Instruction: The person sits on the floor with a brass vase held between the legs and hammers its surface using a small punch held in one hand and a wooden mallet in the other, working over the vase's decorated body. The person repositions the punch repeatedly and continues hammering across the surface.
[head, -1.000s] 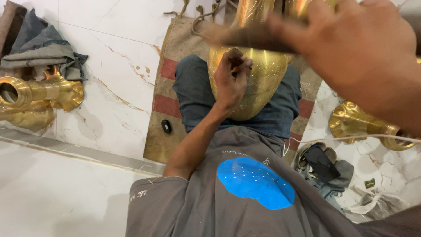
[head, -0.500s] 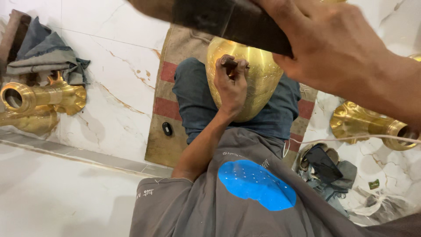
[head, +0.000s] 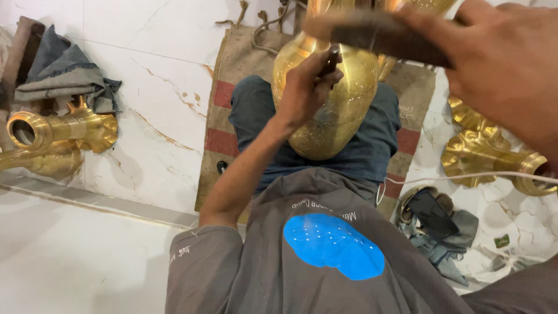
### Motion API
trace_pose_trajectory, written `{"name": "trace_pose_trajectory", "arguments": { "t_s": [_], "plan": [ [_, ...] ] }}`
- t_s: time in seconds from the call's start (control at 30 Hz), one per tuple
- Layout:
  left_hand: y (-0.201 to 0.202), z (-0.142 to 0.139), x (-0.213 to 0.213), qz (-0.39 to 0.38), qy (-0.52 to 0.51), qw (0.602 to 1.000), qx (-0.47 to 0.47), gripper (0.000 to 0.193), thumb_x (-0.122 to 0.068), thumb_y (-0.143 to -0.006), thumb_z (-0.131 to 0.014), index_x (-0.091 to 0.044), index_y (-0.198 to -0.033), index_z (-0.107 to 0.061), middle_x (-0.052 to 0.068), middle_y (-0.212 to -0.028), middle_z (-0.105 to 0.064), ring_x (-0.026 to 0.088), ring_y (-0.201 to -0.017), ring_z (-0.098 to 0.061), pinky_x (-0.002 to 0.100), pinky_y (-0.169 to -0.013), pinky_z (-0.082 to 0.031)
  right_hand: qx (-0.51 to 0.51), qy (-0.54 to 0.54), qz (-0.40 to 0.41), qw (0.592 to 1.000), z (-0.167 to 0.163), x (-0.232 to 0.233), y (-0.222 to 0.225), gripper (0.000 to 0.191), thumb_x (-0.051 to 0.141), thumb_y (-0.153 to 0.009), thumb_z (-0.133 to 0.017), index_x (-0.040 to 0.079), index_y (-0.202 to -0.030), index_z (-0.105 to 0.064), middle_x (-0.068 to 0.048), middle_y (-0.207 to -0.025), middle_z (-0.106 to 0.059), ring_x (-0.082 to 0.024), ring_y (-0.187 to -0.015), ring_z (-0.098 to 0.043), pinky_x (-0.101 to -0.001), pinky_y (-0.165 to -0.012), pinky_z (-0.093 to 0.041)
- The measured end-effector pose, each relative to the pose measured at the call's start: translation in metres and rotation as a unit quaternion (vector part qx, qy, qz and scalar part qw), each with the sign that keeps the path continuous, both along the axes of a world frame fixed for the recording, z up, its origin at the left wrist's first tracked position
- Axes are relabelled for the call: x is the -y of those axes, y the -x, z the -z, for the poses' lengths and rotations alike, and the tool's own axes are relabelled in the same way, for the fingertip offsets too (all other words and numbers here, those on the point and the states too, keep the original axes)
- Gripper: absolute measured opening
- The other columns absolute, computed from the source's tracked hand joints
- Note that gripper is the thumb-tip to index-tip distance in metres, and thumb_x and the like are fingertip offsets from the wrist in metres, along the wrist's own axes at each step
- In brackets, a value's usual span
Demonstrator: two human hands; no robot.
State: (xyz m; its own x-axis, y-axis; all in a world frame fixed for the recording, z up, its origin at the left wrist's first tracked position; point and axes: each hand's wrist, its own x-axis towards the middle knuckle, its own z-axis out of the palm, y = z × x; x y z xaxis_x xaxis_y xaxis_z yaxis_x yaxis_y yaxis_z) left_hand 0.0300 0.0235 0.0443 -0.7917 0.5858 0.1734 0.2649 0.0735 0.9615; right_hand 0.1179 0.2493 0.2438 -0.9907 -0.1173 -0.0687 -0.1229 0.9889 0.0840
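A shiny engraved brass vase [head: 340, 119] rests on my lap, on my blue-jeaned legs. My left hand [head: 303, 87] presses against its shoulder and grips a thin dark chisel [head: 330, 60] with the tip on the metal. My right hand [head: 503, 61] is raised close to the camera at the top right, blurred, and closed around a dark wooden block-like mallet [head: 378, 34] that hovers just above the chisel. My grey shirt with a blue patch [head: 331, 247] fills the lower middle.
A striped jute mat [head: 224, 116] lies under my legs on the marble floor. Brass fittings [head: 61, 136] and a grey cloth [head: 64, 78] lie at the left. More brass pieces [head: 494, 154], a white cable [head: 465, 176] and a dark phone [head: 431, 212] on rags lie at the right.
My right hand has swung the mallet up toward the camera and back over the chisel. My left hand keeps the chisel on the vase and has shifted slightly.
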Motion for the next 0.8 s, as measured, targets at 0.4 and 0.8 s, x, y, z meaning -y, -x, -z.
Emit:
{"name": "trace_pose_trajectory", "arguments": {
  "t_s": [0.4, 0.8],
  "plan": [
    [0.060, -0.015, -0.027, 0.339, 0.053, 0.924, -0.168, 0.028, -0.005, -0.094, -0.077, -0.004, -0.121, -0.068, 0.012, -0.103, -0.074, 0.025, -0.089, -0.074, 0.039, -0.078, -0.059, -0.155, 0.326, 0.225, 0.905, 0.132, -0.004, -0.122, 0.069, 0.008, -0.098, -0.081, 0.019, -0.153, -0.040, -0.022, -0.124, -0.065, -0.040, -0.106, -0.068, -0.0483, -0.093, -0.058],
    [0.015, 0.007, 0.004, 0.067, -0.015, 0.998, -0.013, 0.046, -0.009, -0.102, -0.074, -0.008, -0.139, -0.047, 0.007, -0.101, -0.069, 0.017, -0.091, -0.076, 0.031, -0.081, -0.066, 0.041, 0.197, 0.278, 0.939, 0.139, 0.005, -0.116, 0.086, 0.019, -0.090, -0.076, 0.019, -0.167, -0.038, -0.025, -0.107, -0.069, -0.049, -0.093, -0.068, -0.0585, -0.082, -0.053]
  ]
}}
